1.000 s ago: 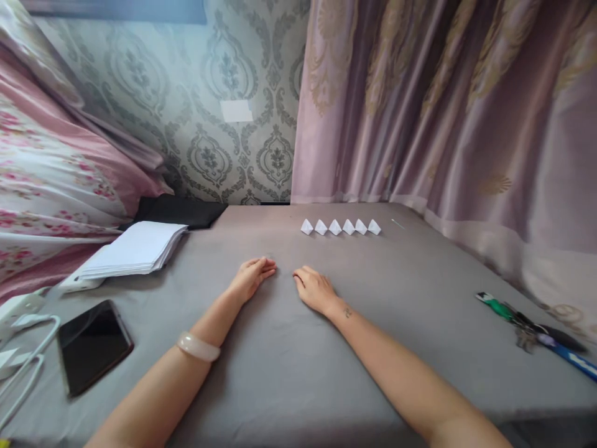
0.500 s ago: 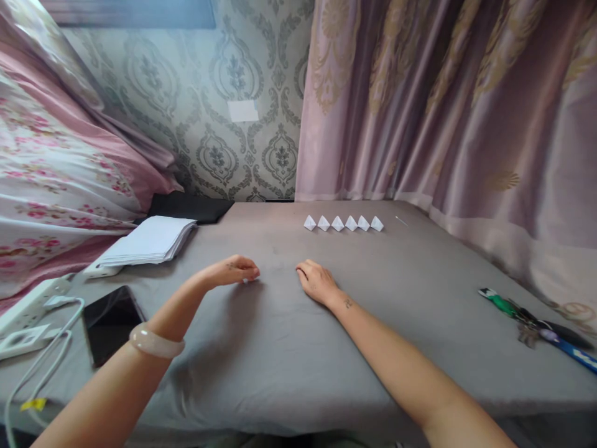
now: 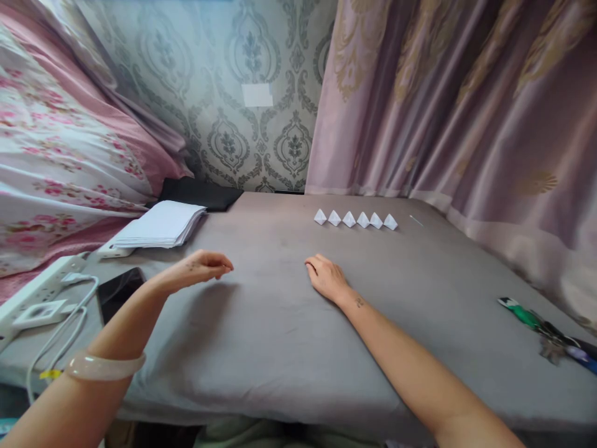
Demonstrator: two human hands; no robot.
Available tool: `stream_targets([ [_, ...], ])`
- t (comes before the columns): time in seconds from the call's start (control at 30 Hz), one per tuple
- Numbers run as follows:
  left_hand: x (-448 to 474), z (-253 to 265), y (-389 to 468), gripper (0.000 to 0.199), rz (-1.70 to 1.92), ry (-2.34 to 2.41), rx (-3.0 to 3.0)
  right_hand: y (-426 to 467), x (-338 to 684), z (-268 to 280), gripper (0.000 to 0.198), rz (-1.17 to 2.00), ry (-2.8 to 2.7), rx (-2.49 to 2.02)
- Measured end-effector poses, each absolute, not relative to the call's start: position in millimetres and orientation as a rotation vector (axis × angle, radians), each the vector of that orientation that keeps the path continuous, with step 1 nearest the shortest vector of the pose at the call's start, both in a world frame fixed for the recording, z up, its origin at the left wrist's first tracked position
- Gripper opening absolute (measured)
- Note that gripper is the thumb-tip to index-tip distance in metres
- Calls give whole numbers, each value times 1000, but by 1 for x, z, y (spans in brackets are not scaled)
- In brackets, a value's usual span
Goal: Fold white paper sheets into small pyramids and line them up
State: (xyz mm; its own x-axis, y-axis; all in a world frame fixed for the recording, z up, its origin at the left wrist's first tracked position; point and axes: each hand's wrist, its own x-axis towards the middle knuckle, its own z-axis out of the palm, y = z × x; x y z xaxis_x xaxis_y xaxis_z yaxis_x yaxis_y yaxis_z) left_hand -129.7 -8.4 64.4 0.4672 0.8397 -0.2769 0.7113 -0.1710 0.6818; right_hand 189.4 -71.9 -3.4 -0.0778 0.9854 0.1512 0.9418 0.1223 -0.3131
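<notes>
- While the right hand point(image 3: 326, 280) lies flat and relaxed on the grey table point(image 3: 280, 336) near its middle, holding nothing, the left hand point(image 3: 198, 269) hangs just above the cloth, fingers loosely curled and empty, thumb close to the fingertips.
- Nearest the left hand, toward the table's left edge, lies a stack of white sheets point(image 3: 161, 225), resting partly on a white box point(image 3: 109, 251); a dark phone point(image 3: 119, 289) lies closer to the near-left corner.
- Six small folded paper pieces point(image 3: 355, 219) stand in a neat row by the far edge, well apart from both hands.
- Judged from this, one fold is finished and a fresh one not yet begun: the left hand seems aimed at the stack.
- Taking a sheet calls for peeling only the top one off, with a light pinch at its corner so the pile does not slide.
- Keys point(image 3: 548, 330) lie at the right edge.
</notes>
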Motion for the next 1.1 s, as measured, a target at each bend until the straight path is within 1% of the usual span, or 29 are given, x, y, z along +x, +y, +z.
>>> stream_targets([
  [0.17,-161,63,4,47,655,1543,1749,-73,189,-3,35,172,-2073,-1881],
  [0.3,-193,51,24,42,917,1604,1568,-71,190,-3,34,165,-2070,-1874],
  [0.43,-216,45,36,36,1268,1677,1432,-69,191,-6,33,141,-2082,-1822],
  [0.57,-241,51,44,37,1512,1919,1344,-63,193,-14,33,89,-2081,-1796],
  [0.63,-256,54,50,38,1530,2017,1398,-58,195,-19,32,59,-2087,-1809],
  [0.7,-267,57,55,38,1474,2073,1510,-53,195,-23,32,34,-2104,-1794],
  [0.8,-273,59,62,37,1179,2141,1740,-51,196,-26,33,26,-2099,-1784],
  [0.93,-262,60,79,35,1027,2126,1816,-51,196,-26,35,41,-2101,-1786],
  [1.1,-242,61,109,51,876,2178,1836,-48,198,-29,35,82,-2079,-1781],
])
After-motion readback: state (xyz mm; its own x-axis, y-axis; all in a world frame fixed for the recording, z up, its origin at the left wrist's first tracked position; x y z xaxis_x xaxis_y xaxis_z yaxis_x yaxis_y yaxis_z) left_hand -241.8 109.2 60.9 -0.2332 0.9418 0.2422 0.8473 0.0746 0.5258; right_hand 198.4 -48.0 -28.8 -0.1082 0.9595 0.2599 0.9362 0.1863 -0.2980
